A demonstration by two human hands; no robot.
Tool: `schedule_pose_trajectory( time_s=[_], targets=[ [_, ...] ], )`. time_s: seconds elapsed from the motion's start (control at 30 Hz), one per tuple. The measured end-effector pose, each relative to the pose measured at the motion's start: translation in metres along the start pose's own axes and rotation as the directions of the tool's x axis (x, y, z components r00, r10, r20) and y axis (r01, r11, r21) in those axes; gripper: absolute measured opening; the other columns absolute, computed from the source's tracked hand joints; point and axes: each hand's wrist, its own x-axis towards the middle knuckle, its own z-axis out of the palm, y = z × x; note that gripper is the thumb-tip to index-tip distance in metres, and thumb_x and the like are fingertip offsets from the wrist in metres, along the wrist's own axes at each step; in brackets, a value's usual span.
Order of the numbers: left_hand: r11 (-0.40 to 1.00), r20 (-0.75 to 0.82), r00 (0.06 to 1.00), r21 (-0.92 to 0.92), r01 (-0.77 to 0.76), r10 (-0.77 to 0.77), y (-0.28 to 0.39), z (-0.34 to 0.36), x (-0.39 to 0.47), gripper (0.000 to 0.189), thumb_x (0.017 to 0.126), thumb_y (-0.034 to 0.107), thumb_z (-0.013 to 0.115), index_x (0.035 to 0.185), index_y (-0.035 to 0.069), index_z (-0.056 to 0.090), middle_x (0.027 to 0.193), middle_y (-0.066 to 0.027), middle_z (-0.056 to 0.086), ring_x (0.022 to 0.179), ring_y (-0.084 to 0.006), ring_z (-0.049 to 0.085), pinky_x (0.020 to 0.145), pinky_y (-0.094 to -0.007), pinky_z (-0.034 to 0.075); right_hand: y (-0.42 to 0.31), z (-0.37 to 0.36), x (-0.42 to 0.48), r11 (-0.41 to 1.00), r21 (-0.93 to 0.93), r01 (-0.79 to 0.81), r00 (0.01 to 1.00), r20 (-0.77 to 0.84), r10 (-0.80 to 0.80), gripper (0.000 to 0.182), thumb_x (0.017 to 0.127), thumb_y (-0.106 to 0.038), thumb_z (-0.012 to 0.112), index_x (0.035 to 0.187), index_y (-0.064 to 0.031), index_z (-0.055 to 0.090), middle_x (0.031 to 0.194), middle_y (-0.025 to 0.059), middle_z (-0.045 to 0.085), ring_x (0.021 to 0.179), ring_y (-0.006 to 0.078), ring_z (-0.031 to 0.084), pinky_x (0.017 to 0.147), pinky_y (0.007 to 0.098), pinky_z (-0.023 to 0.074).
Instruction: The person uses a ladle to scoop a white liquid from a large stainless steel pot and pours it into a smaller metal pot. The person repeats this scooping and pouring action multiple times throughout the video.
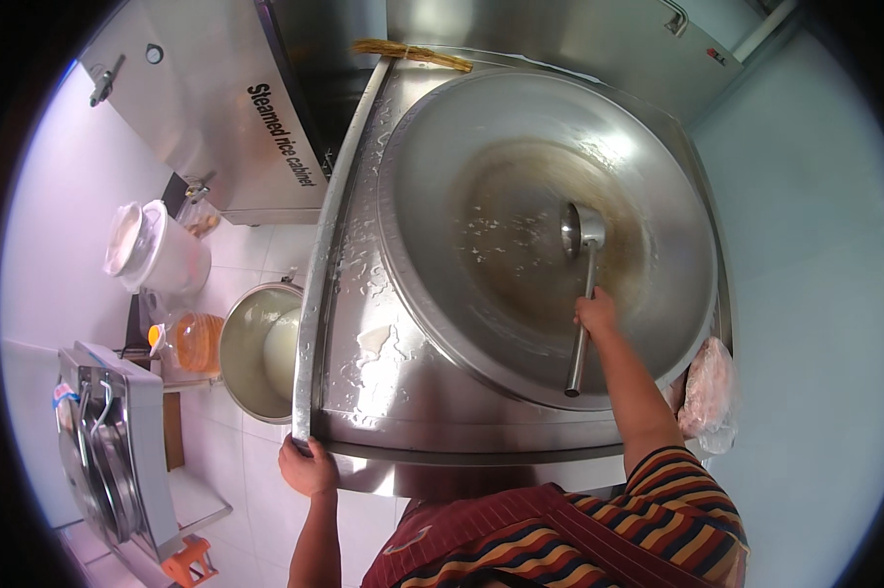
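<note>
My right hand (596, 314) is closed around the metal handle of a ladle (589, 224), whose bowl is tipped on its side in the right middle of a very large metal wok (442, 294). Cloudy water with small white bits (512, 235) lies in the wok's bottom. At the near left corner of the wet stainless steel stove top (361, 367), my left hand (307, 466) grips the raised edge, with the thumb on top.
A straw brush (412, 53) lies behind the wok, and a plastic-wrapped pinkish lump (708, 389) sits at its near right. On the left are a metal pot (240, 353), an oil jug (196, 342), a white bucket (174, 253), a rack of metal lids (107, 456) and a steel cabinet (207, 110).
</note>
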Motion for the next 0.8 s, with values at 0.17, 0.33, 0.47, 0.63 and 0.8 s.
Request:
schedule_pose_trajectory(
  time_s=[0.17, 0.33, 0.47, 0.63, 0.8],
  targets=[
    [1.000, 0.006, 1.000, -0.014, -0.008, 0.008, 0.000, -0.002, 0.002, 0.041, 0.075, 0.027, 0.058, 0.105, -0.001, 0.055, 0.092, -0.0167, 0.058, 0.088, -0.0350, 0.054, 0.076, -0.0445, 0.043, -0.018, 0.038, -0.019, 0.967, 0.210, 0.148, 0.938, 0.280, -0.204, 0.005, 0.073, -0.004, 0.052, 0.077, -0.0016, 0.051, 0.058, 0.0073, 0.052, 0.043, 0.0157, 0.050, 0.039, 0.0290, 0.0403],
    [1.000, -0.048, 0.999, -0.010, 0.004, -0.005, -0.006, -0.006, 0.001, 0.041, 0.072, 0.026, 0.060, 0.103, 0.000, 0.057, 0.088, -0.0152, 0.059, 0.085, -0.0351, 0.054, 0.075, -0.0451, 0.043, -0.136, 0.023, -0.073, 0.698, 0.458, -0.551, 0.702, 0.706, 0.091, 0.009, 0.080, -0.015, 0.052, 0.078, -0.0057, 0.051, 0.059, 0.0045, 0.049, 0.046, 0.0135, 0.047, 0.041, 0.0261, 0.0383],
    [0.998, -0.033, 0.999, -0.052, 0.018, -0.020, -0.009, -0.006, 0.004, 0.040, 0.070, 0.026, 0.062, 0.101, 0.002, 0.058, 0.090, -0.0137, 0.060, 0.087, -0.0331, 0.055, 0.075, -0.0438, 0.042, -0.188, 0.001, -0.117, 0.524, 0.538, -0.661, 0.611, 0.790, -0.040, 0.011, 0.084, -0.014, 0.048, 0.091, -0.0061, 0.048, 0.069, 0.0059, 0.051, 0.049, 0.0121, 0.046, 0.042, 0.0255, 0.0385],
    [0.998, -0.030, 0.999, -0.060, 0.032, -0.033, -0.011, -0.009, 0.003, 0.041, 0.071, 0.030, 0.060, 0.103, 0.004, 0.058, 0.090, -0.0113, 0.060, 0.088, -0.0299, 0.054, 0.076, -0.0426, 0.040, -0.272, -0.028, -0.182, 0.590, 0.599, -0.541, 0.700, 0.710, -0.079, 0.025, 0.085, -0.010, 0.045, 0.109, -0.0070, 0.040, 0.077, 0.0102, 0.052, 0.051, 0.0119, 0.046, 0.042, 0.0268, 0.0383],
    [0.995, -0.025, 0.999, -0.098, 0.034, -0.037, -0.013, -0.013, 0.005, 0.041, 0.071, 0.029, 0.061, 0.103, 0.004, 0.058, 0.091, -0.0108, 0.060, 0.089, -0.0292, 0.054, 0.076, -0.0418, 0.040, -0.324, -0.042, -0.226, 0.647, 0.623, -0.440, 0.719, 0.676, -0.161, 0.058, 0.082, -0.003, 0.042, 0.136, -0.0009, 0.025, 0.079, 0.0137, 0.052, 0.050, 0.0148, 0.046, 0.040, 0.0276, 0.0380]
  ],
)
